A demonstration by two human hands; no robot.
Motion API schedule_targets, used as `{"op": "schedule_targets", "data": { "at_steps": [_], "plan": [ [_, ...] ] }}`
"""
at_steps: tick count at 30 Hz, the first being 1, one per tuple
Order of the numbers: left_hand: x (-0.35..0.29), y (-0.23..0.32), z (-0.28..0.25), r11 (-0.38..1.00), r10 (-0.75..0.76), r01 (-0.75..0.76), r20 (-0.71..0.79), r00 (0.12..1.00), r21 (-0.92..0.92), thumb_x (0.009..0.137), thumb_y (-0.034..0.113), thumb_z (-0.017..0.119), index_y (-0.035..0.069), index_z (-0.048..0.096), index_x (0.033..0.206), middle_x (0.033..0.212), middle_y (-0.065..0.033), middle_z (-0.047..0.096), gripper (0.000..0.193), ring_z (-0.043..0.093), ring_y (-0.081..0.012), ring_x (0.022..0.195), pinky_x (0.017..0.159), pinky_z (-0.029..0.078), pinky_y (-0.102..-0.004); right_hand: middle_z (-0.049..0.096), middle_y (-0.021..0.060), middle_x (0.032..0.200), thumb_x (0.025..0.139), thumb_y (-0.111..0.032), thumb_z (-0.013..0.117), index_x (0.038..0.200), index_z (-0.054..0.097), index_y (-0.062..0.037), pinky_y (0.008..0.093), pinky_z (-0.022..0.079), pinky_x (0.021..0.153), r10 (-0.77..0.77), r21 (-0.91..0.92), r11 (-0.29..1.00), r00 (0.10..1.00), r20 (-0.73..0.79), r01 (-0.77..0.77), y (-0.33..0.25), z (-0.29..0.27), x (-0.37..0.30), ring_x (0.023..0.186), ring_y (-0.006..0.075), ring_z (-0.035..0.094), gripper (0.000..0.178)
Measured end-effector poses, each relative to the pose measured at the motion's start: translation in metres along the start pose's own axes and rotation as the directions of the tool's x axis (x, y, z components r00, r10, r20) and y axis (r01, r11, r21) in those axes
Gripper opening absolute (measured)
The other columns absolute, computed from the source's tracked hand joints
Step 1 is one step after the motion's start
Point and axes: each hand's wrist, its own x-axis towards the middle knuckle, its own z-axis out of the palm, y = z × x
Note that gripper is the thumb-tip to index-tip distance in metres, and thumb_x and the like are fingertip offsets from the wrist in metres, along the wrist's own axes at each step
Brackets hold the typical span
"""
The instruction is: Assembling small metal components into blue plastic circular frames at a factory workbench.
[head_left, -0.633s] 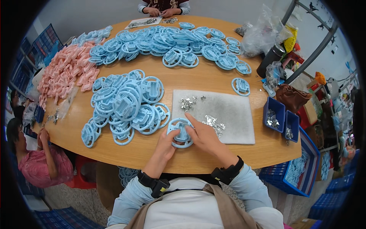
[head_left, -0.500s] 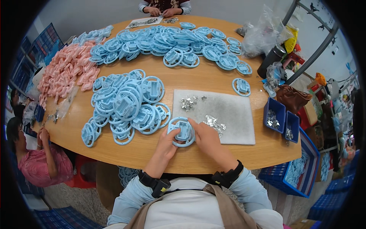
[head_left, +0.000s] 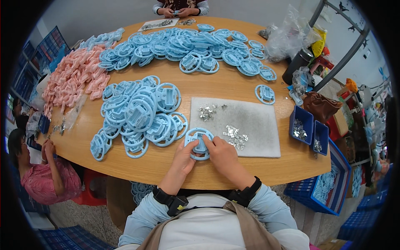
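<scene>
A light blue plastic toy steering wheel with a boxy middle is held just above the table's near edge. My left hand grips its left side, thumb over the rim. On the wheel's right side, my right hand is closed, its fingertips pressed at the boxy middle; whatever is between them is hidden. Beside my right hand lies a pale grey mat bearing small shiny metal plates and a second little heap of metal pieces. More blue wheels are piled left of my hands.
Farther back are a long heap of blue wheels and pink plastic parts. One wheel lies beyond the mat. Two dark blue bins with metal bits stand at the right edge. Other people sit across and at left.
My right hand has shifted slightly left, its fingertips moving from the wheel's upper rim onto its middle. The left hand keeps its grip. The person across now holds a small blue piece higher.
</scene>
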Motion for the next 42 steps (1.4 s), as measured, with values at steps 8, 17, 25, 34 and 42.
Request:
{"op": "schedule_targets", "data": {
  "at_steps": [8,17,25,34,42],
  "plan": [
    [-0.003,0.001,0.005,1.000,-0.009,0.009,-0.022,1.000,0.008,0.085,0.006,0.060,0.009,0.053,0.113,0.104,-0.0051,0.061,0.030,0.061,-0.0168,0.093,0.079,0.052,-0.0344,0.055,0.0068,0.081,0.072,-0.010,0.059,0.117,0.056,-0.0050,0.0299,0.051,0.055,-0.044,-0.042,0.998,0.999,-0.024,0.043,0.000,0.000,-0.001,0.070,0.0198,0.061,0.045],
    [-0.003,-0.001,0.001,0.998,0.025,-0.025,0.004,1.000,0.050,0.085,0.008,0.061,0.009,0.053,0.112,0.102,-0.0043,0.060,0.028,0.060,-0.0149,0.090,0.072,0.051,-0.0314,0.057,0.0080,0.082,0.073,-0.007,0.058,0.119,0.056,-0.0079,0.0321,0.050,0.056,0.023,-0.103,0.995,0.996,0.090,-0.013,-0.015,-0.002,0.004,0.070,0.0219,0.061,0.046],
    [-0.009,-0.004,0.013,0.980,0.190,-0.188,-0.015,0.982,0.070,0.088,0.014,0.061,0.006,0.052,0.114,0.101,-0.0044,0.061,0.028,0.062,-0.0138,0.089,0.067,0.053,-0.0286,0.058,0.0110,0.086,0.079,-0.010,0.061,0.115,0.058,-0.0034,0.0359,0.051,0.058,0.193,0.347,0.929,0.969,-0.155,-0.130,0.005,-0.005,0.003,0.070,0.0270,0.063,0.036],
    [-0.013,0.025,-0.004,0.953,-0.075,0.038,0.111,0.991,0.302,0.090,0.031,0.059,-0.001,0.057,0.113,0.104,-0.0080,0.065,0.040,0.065,-0.0154,0.089,0.076,0.054,-0.0308,0.064,0.0023,0.090,0.092,-0.010,0.053,0.116,0.058,0.0009,0.0233,0.049,0.071,0.262,0.869,0.276,0.902,0.344,-0.411,0.021,-0.012,0.012,0.079,0.0066,0.058,0.027],
    [-0.013,0.030,0.004,0.924,-0.090,0.045,0.102,0.991,0.379,0.084,0.022,0.068,-0.002,0.063,0.102,0.091,-0.0082,0.067,0.030,0.065,-0.0140,0.078,0.067,0.054,-0.0266,0.065,0.0064,0.082,0.089,-0.009,0.055,0.114,0.061,-0.0008,0.0240,0.048,0.064,0.290,0.864,0.368,0.925,0.245,-0.344,0.028,-0.003,0.004,0.070,0.0074,0.057,0.027]
  ]
}}
